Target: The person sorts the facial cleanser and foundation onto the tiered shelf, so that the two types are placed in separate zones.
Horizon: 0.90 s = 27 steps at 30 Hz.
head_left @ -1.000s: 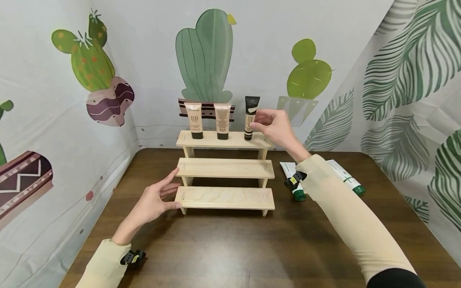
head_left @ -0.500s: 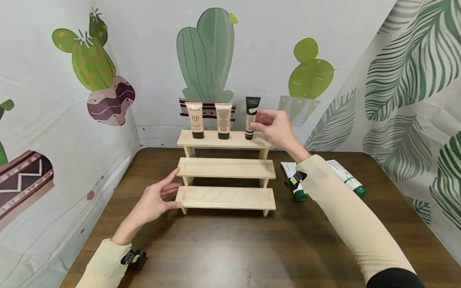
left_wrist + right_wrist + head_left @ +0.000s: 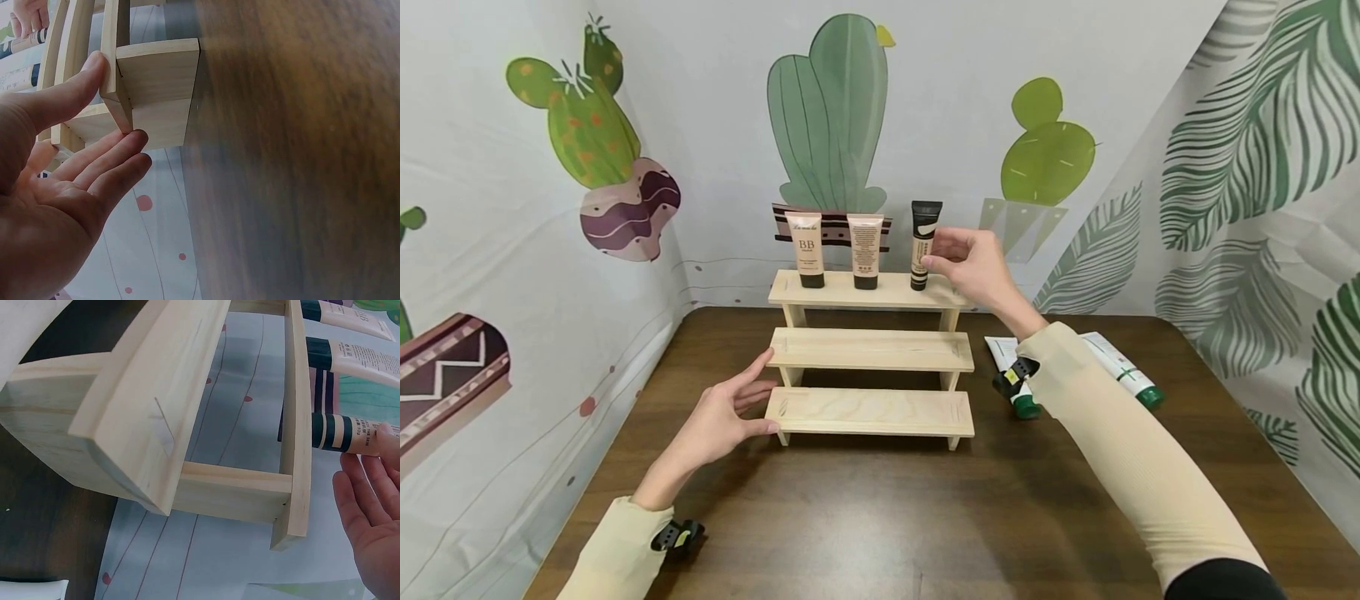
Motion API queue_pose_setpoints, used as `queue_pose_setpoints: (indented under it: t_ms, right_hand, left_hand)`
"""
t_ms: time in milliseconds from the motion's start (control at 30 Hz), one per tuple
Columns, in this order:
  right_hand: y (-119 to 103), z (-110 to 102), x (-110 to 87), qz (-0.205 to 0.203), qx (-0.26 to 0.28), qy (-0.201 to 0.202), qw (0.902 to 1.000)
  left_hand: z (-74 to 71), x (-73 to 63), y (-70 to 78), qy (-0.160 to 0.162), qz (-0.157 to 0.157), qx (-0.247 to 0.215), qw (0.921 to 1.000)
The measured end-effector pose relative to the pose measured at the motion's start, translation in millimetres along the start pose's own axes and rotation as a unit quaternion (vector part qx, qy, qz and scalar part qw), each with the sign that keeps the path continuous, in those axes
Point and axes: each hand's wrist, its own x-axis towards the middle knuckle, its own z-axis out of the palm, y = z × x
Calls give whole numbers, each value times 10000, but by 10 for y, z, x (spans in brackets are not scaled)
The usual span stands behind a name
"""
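Note:
A three-tier wooden display stand stands on the brown table. On its top tier, toward the right end, a slim black-and-beige cosmetic tube is upright, cap down. My right hand pinches this tube between thumb and fingers; the right wrist view shows its striped cap right at the board. My left hand holds the stand's left end, thumb at the lowest board and the other fingers along its side. Left on the top tier, a BB cream tube and a similar beige tube stand upright.
Two white tubes with green caps lie on the table right of the stand: one partly behind the right wrist, the other farther right, partly hidden by the sleeve. A printed cloth backdrop rises behind the table.

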Motion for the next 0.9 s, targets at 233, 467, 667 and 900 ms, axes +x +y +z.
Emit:
queue_pose_setpoints:
  t_ms: [233,467,667,900]
  right_hand:
    - [12,-7,-21,113,95,-85,9999]
    - [75,-46,-64,-75,262,1,9996]
    - [121,-168,-207,-193,211,-53,9996]
    - [125,-306,-459,-155,-10,-70,9999]
  left_hand:
    - [18,2,-4,-34,-29,0,10000]
    - [23,1,2,-30,-7,34,10000]
    - [27,10,2,-56,-59,51,10000]
    - [6,12,6,-27,-73,184,9998]
